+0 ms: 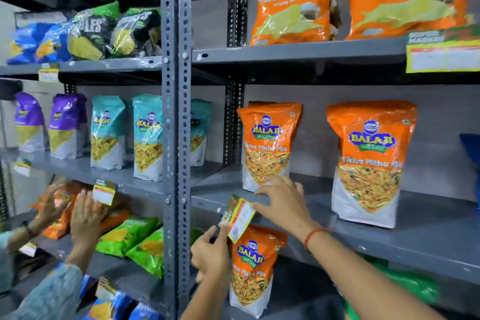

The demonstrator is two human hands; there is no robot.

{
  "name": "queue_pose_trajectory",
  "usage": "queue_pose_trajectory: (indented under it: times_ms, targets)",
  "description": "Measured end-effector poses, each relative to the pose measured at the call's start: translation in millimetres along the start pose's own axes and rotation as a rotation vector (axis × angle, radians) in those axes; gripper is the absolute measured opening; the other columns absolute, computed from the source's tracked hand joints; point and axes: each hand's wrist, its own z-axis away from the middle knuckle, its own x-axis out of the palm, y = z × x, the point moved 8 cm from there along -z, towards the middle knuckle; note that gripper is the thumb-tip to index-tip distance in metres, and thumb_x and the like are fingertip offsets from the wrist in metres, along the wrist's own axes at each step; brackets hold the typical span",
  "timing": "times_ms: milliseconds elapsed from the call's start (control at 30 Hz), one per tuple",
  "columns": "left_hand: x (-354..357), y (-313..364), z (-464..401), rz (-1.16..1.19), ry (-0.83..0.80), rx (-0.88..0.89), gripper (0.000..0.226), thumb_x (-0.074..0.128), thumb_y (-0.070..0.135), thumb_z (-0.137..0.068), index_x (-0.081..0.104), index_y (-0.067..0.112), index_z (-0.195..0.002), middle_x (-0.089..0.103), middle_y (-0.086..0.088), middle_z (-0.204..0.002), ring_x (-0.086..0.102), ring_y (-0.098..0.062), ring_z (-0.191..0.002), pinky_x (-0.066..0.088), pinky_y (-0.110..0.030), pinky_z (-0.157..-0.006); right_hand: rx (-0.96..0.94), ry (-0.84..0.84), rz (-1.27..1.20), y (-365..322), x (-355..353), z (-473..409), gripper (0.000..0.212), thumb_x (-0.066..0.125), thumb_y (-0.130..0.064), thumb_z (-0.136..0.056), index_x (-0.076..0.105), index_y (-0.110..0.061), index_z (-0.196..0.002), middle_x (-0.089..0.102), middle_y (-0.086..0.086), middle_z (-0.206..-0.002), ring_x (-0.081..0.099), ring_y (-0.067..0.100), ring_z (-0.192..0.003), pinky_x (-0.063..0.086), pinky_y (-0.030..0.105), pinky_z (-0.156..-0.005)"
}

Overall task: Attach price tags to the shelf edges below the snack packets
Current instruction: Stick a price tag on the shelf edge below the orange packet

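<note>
A yellow, red and green price tag lies tilted against the front edge of the grey middle shelf, below an orange Tikha Mitha Mix packet. My left hand pinches the tag's lower left corner from below. My right hand rests over the shelf edge, fingers spread, its thumb touching the tag's upper right side. A second orange packet stands further right on the same shelf.
Another person's two hands reach into the left rack at orange packets. Tags hang on other shelf edges. A perforated grey upright divides the racks. More packets fill the shelves above and below.
</note>
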Motion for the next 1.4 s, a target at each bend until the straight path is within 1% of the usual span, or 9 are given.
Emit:
queue_pose_trajectory:
  times_ms: [100, 200, 367, 500, 667, 933, 1067, 1167, 1400]
  targets:
    - [14.7, -3.7, -5.7, 0.245, -0.127, -0.053, 0.025, 0.073, 0.022, -0.082, 0.069, -0.001, -0.090, 0.073, -0.010, -0.074, 0.068, -0.004, -0.055, 0.049, -0.015, -0.048, 0.050, 0.008, -0.018, -2.8, 15.0, -9.7, 0.037, 0.062, -0.056, -0.081, 0.069, -0.036, -0.111, 0.042, -0.004, -0.148, 0.027, 0.022, -0.136, 0.022, 0.045, -0.101]
    - [18.5, -9.3, -9.8, 0.314, -0.192, -0.146, 0.020, 0.071, 0.014, -0.084, 0.062, -0.001, -0.074, 0.065, -0.012, -0.065, 0.059, -0.008, -0.030, 0.041, -0.017, -0.026, 0.081, 0.055, -0.095, -10.4, 26.2, -17.2, 0.024, 0.067, -0.049, -0.080, 0.073, -0.035, -0.099, 0.049, -0.005, -0.141, 0.034, 0.018, -0.131, 0.027, 0.043, -0.099]
    - [20.3, -14.8, -19.0, 0.375, -0.284, -0.231, 0.027, 0.074, 0.017, -0.080, 0.068, -0.007, -0.091, 0.074, -0.024, -0.076, 0.070, -0.034, -0.057, 0.058, -0.038, -0.053, 0.095, 0.227, -0.155, -17.1, 23.5, -19.2, 0.015, 0.074, -0.042, -0.077, 0.077, -0.028, -0.081, 0.064, -0.007, -0.116, 0.046, 0.015, -0.111, 0.029, 0.031, -0.081]
    - [17.5, -14.5, -23.9, 0.394, -0.321, -0.240, 0.022, 0.072, 0.015, -0.082, 0.065, -0.005, -0.089, 0.074, -0.024, -0.071, 0.070, -0.036, -0.059, 0.057, -0.039, -0.054, 0.161, 0.282, -0.192, -16.5, 23.7, -11.1, 0.014, 0.076, -0.040, -0.074, 0.076, -0.026, -0.075, 0.061, -0.007, -0.105, 0.044, 0.012, -0.103, 0.037, 0.034, -0.088]
    - [-0.1, -4.6, -27.3, 0.371, -0.278, -0.191, 0.018, 0.071, 0.012, -0.084, 0.064, -0.005, -0.088, 0.068, -0.017, -0.072, 0.064, -0.016, -0.036, 0.046, -0.021, -0.031, 0.231, 0.338, -0.122, -19.8, 27.8, 7.0, 0.013, 0.075, -0.045, -0.074, 0.076, -0.032, -0.071, 0.053, -0.013, -0.098, 0.041, 0.010, -0.103, 0.026, 0.043, -0.101]
    - [-12.8, 8.5, -40.1, 0.197, -0.310, -0.007, 0.015, 0.072, 0.014, -0.082, 0.071, 0.000, -0.087, 0.073, -0.004, -0.061, 0.065, -0.001, -0.043, 0.045, -0.013, -0.034, 0.424, 0.434, -0.071, -15.0, 25.7, 48.1, 0.017, 0.071, -0.055, -0.073, 0.070, -0.040, -0.064, 0.047, -0.016, -0.100, 0.028, 0.004, -0.105, 0.013, 0.039, -0.092]
    - [-14.3, 20.1, -38.0, 0.081, -0.285, 0.150, 0.017, 0.073, 0.025, -0.081, 0.076, 0.009, -0.081, 0.072, 0.005, -0.055, 0.065, -0.006, -0.049, 0.041, -0.022, -0.063, 0.515, 0.487, -0.051, -7.3, 36.5, 70.0, 0.017, 0.072, -0.053, -0.074, 0.071, -0.038, -0.066, 0.047, -0.013, -0.097, 0.037, 0.013, -0.105, 0.019, 0.041, -0.089]
    - [-18.2, 27.2, -35.0, -0.082, -0.224, 0.251, 0.020, 0.072, 0.033, -0.082, 0.076, 0.015, -0.074, 0.071, 0.005, -0.068, 0.054, -0.002, -0.062, 0.021, -0.028, -0.060, 0.561, 0.518, -0.064, -4.6, 46.8, 84.7, 0.015, 0.077, -0.048, -0.072, 0.070, -0.037, -0.064, 0.047, -0.012, -0.096, 0.037, 0.014, -0.102, 0.021, 0.042, -0.087]
    - [-10.3, 33.9, -50.6, -0.169, -0.166, 0.436, 0.019, 0.078, 0.039, -0.072, 0.069, 0.026, -0.061, 0.065, 0.005, -0.095, 0.058, -0.009, -0.087, 0.042, -0.040, -0.083, 0.622, 0.593, -0.085, -3.4, 56.7, 95.6, 0.019, 0.073, -0.048, -0.077, 0.068, -0.036, -0.063, 0.047, -0.009, -0.096, 0.026, 0.006, -0.098, 0.019, 0.040, -0.085]
